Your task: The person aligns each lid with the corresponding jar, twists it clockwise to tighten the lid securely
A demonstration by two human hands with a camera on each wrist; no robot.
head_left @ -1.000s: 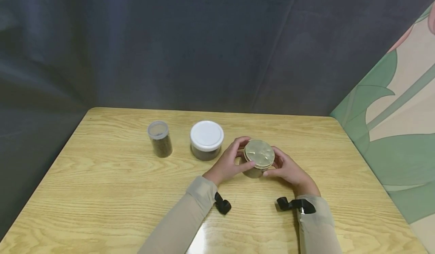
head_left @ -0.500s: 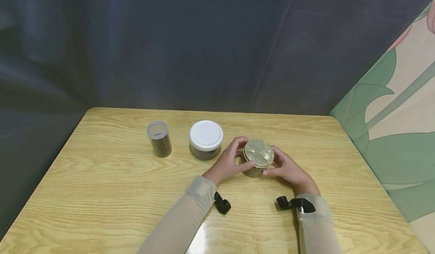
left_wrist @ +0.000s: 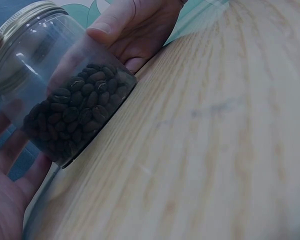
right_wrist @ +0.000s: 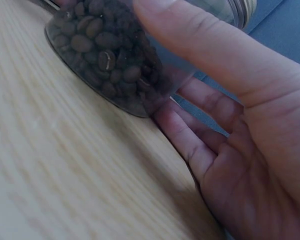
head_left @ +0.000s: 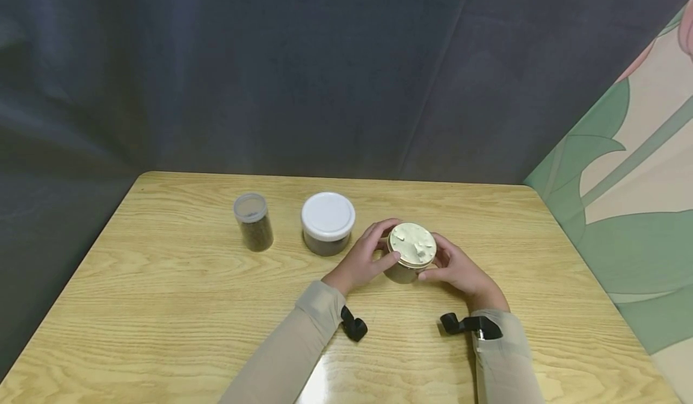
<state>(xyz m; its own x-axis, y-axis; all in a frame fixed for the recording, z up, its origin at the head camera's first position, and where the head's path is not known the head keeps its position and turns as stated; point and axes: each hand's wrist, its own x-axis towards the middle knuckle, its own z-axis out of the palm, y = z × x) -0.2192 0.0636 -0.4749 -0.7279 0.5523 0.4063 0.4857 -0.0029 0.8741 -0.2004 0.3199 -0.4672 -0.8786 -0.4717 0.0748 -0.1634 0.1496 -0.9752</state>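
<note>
A clear jar [left_wrist: 75,107], part-filled with dark coffee beans, stands upright on the wooden table [head_left: 206,326]. Its round gold lid [head_left: 412,243] sits on top and looks pale and dented in the head view. From the left, my left hand [head_left: 361,264] holds the jar at the lid, thumb on the lid's near rim and fingers curled behind. On the other side my right hand [head_left: 462,272] grips the jar's clear body low down, its thumb across the front in the right wrist view. Some fingertips of both hands are hidden behind the jar.
Left of the hands stands a tub with a white lid [head_left: 328,213]. Farther left is a slim clear jar [head_left: 255,226] with dark contents. A dark curtain [head_left: 303,79] hangs behind the table's back edge, and patterned fabric [head_left: 644,247] lies along the right.
The lid has gone from shiny gold to pale as the light on it changed. My left thumb has shifted slightly up and left along the rim. My right hand keeps its place.
</note>
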